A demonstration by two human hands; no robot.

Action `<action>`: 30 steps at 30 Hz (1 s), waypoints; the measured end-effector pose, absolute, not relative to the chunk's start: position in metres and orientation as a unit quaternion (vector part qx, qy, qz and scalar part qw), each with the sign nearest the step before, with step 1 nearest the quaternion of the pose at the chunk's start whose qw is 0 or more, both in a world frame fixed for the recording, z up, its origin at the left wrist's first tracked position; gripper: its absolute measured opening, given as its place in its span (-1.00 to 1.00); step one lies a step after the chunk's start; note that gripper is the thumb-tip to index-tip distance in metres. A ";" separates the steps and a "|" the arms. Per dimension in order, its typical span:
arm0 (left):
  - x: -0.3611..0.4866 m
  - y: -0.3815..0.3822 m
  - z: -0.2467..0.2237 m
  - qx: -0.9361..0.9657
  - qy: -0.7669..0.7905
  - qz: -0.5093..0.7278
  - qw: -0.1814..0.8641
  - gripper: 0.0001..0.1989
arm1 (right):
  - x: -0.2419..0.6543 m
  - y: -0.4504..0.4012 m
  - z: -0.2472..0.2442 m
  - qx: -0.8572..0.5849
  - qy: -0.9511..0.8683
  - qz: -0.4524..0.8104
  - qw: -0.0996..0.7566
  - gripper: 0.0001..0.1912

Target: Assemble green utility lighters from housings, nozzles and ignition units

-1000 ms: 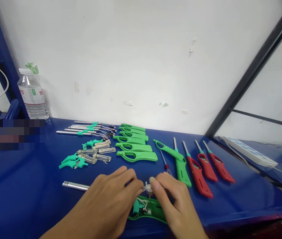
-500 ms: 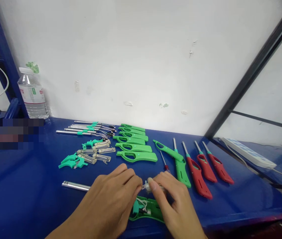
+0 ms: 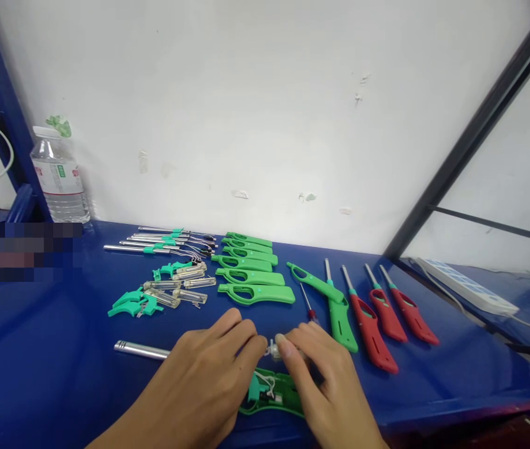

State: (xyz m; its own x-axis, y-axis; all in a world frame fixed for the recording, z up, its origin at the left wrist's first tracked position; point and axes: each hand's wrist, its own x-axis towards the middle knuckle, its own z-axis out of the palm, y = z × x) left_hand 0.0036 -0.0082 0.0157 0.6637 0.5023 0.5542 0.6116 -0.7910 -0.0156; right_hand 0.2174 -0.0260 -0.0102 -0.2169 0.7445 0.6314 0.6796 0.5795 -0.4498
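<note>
My right hand [image 3: 333,383] is closed on a small clear lighter fuel tank [image 3: 274,351], whose nozzle end shows beyond the thumb. Close by on the left, my left hand [image 3: 209,368] is closed in a pinch against a thin white bit at that nozzle; the fingers hide what they grip. Below both hands lies an open green lighter half-shell [image 3: 277,405], with a teal trigger [image 3: 255,388], a white tube and a dark igniter part inside. A metal lighter barrel [image 3: 141,350] sticks out to the left from under my left forearm.
Several green shells [image 3: 260,293] lie in a column, with metal barrels [image 3: 153,249], clear tanks [image 3: 192,295] and teal triggers [image 3: 129,302] to their left. A screwdriver [image 3: 312,312], a green lighter [image 3: 341,324] and red lighters [image 3: 375,337] lie right. A bottle [image 3: 62,181] and power strip [image 3: 466,287] stand farther out.
Both hands keep almost the same grip and place. The view has shifted very slightly; the parts on the table have not moved.
</note>
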 end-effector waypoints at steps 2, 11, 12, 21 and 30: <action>0.003 -0.008 0.014 -0.905 -0.309 -0.275 0.095 -0.66 | 0.217 -0.026 -0.010 -0.455 -0.782 0.036 0.425 -0.68; 0.005 -0.008 0.016 -0.911 -0.301 -0.263 0.102 -0.65 | 0.214 -0.025 -0.005 -0.444 -0.786 0.023 0.430 -0.66; 0.005 -0.009 0.016 -0.912 -0.302 -0.259 0.102 -0.66 | 0.213 -0.025 -0.005 -0.443 -0.787 0.023 0.430 -0.66; 0.003 -0.010 0.014 -0.911 -0.309 -0.248 0.114 -0.65 | 0.214 -0.026 -0.004 -0.441 -0.791 0.037 0.423 -0.67; 0.002 -0.008 0.012 -0.919 -0.317 -0.217 0.090 -0.63 | 0.212 -0.024 -0.005 -0.460 -0.779 0.050 0.424 -0.58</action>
State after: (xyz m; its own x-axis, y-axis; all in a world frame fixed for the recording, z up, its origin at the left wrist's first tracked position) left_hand 0.0025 -0.0079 0.0121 0.7054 0.5427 0.4560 0.6210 -0.7833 -0.0283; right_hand 0.2120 -0.0242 -0.0054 -0.2176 0.7588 0.6139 0.6738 0.5718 -0.4681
